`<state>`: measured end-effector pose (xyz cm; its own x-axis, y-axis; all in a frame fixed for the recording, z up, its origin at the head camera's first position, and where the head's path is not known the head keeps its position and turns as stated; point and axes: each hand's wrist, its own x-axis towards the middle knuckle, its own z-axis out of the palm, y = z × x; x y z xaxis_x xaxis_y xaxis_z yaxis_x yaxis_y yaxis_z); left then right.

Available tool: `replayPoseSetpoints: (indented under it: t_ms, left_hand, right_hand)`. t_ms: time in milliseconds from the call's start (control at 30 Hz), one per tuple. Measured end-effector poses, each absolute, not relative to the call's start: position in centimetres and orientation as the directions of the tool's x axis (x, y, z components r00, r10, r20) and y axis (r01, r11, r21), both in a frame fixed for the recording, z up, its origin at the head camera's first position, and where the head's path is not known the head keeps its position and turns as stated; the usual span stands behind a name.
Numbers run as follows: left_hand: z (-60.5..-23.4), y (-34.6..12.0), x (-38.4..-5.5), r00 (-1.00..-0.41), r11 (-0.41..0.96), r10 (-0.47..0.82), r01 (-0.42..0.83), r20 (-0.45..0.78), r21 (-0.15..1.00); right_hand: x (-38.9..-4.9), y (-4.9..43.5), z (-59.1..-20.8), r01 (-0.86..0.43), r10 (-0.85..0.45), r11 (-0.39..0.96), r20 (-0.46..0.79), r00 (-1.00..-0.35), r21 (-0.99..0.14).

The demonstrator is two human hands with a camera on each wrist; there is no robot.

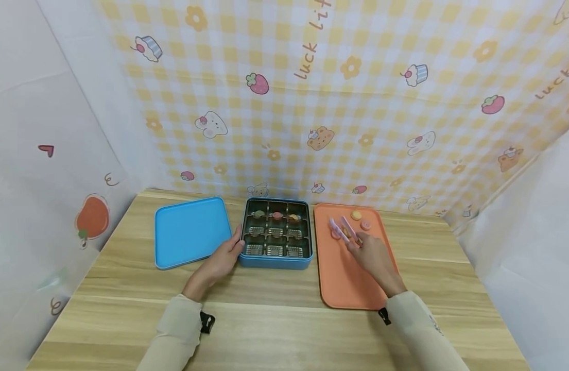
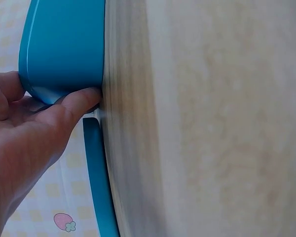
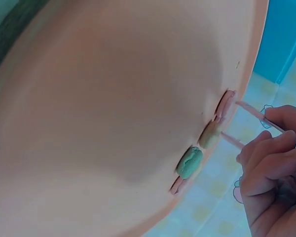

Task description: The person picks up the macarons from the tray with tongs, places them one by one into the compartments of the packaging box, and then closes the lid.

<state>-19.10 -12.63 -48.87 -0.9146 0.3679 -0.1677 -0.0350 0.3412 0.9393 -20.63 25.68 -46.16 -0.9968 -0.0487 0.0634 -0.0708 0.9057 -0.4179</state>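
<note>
My left hand (image 1: 225, 255) holds the left side of a blue box (image 1: 276, 263). In the left wrist view its fingers lie at the rim and low on the wall of that box (image 2: 64, 44). Inside is a dark tray of small compartments; the back row holds a green macaron (image 1: 258, 214), a pink macaron (image 1: 277, 216) and a yellow macaron (image 1: 294, 218). Over the orange tray (image 1: 349, 283), my right hand (image 1: 372, 253) holds pink tongs (image 1: 338, 229), their arms apart. In the right wrist view the tips are right at a pink macaron (image 3: 226, 105) and a tan macaron (image 3: 209, 134).
A green macaron (image 3: 189, 163) lies beside them on the tray. Another yellow macaron (image 1: 356, 215) and pink macaron (image 1: 365, 225) are near its far edge. A blue lid (image 1: 191, 232) lies left of the box on the wooden table (image 1: 265, 330). A checked cloth (image 1: 284, 113) hangs behind.
</note>
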Motion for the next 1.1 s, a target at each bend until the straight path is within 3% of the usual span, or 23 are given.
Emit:
replayPoseSetpoints:
  t_ms: [1100]
  left_hand:
    - [-48.6,-12.7,-19.2,-0.909,0.33,0.376,-0.052,-0.182,0.942]
  right_hand:
    - [-20.6,24.3,-46.2,-0.121,-0.081,0.874,0.103,-0.991,-0.47]
